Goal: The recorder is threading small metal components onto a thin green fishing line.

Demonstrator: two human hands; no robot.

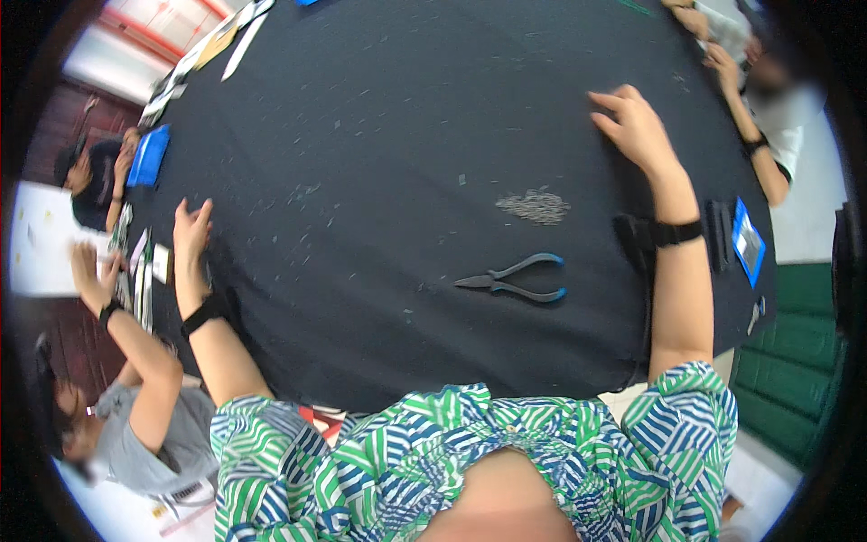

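Green, white and blue patterned fabric of my own top [388,461] fills the near edge at six o'clock, and past it spreads the black-covered surface [379,361]. Counting twelve as straight away from me, the pliers [492,282] lie flat a little towards my right, their long axis running nearly nine to three, jaws together and pointing at nine, blue-tipped handles spread towards three. Just beyond them, about one o'clock from the pivot, sits a loose pile of thin metal pieces [539,207]. My left hand [191,231] is well out to the side, thumb and forefinger parted; my right hand [637,128] is farther forward, fingers loosely bent, thumb apart. Both are open, with nothing I can see between the fingers; whether either touches the surface, I cannot tell. From the right, the pile is near eight o'clock and the pliers near seven; from the left, both are around three o'clock and much farther off, so the right is nearer to each.
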